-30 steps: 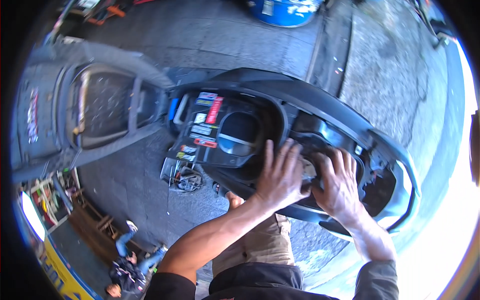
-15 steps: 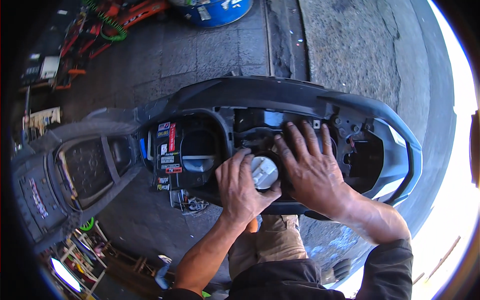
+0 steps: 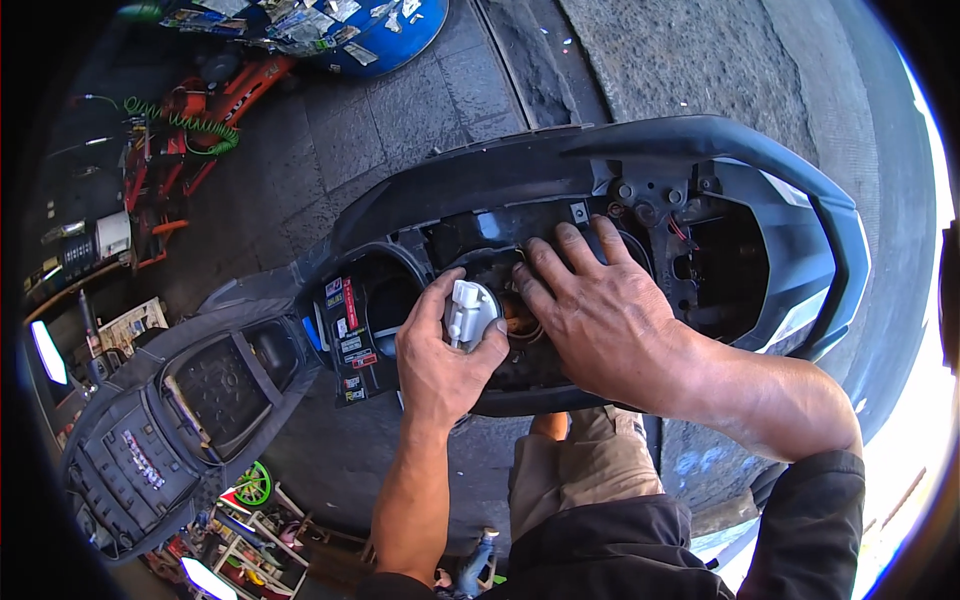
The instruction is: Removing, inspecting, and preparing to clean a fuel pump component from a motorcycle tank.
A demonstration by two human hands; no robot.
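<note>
A black top [image 3: 600, 545] shows near five o'clock, loosely creased. The right sleeve [image 3: 812, 520], at four o'clock, is also black, wide and wrinkled, ending around the elbow; the left sleeve [image 3: 400, 586], near half past six, shows just a dark edge. Trousers [image 3: 590, 468] at five o'clock are tan and folded. Left hand [image 3: 440, 368] and right hand [image 3: 622, 332] are bare.

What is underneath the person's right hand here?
The right hand is over the dark scooter body; just to its left, a brownish part shows. Whatever lies directly beneath the hand is covered.
</note>
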